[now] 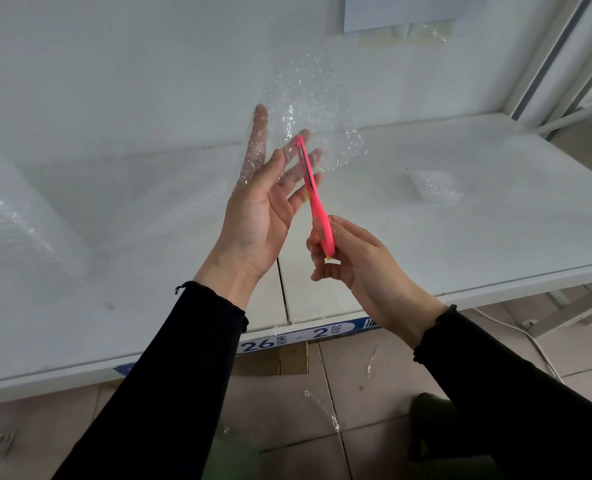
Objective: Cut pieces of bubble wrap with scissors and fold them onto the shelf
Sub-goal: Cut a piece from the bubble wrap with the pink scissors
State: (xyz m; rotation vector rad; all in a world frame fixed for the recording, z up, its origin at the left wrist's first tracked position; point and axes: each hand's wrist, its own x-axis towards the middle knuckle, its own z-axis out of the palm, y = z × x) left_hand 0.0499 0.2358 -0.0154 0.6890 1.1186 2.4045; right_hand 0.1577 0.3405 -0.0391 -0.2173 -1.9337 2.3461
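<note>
My left hand (259, 206) is raised above the white shelf (460, 216), palm up, with a clear piece of bubble wrap (308, 109) pinched between its thumb and its straight fingers; the fingers show through the plastic. My right hand (353, 258) grips the handles of pink scissors (313, 192). Their blades point up and away, edge-on, meeting the bubble wrap beside my left fingers. I cannot tell how far the blades are apart. A small folded piece of bubble wrap (433, 187) lies on the shelf to the right.
A large roll or sheet of bubble wrap (13, 223) lies on the shelf at the left. A label (298, 337) reading 26-2 sits on the shelf's front edge. Scraps of plastic (322, 407) lie on the tiled floor. A white upright post (557, 53) stands at the right.
</note>
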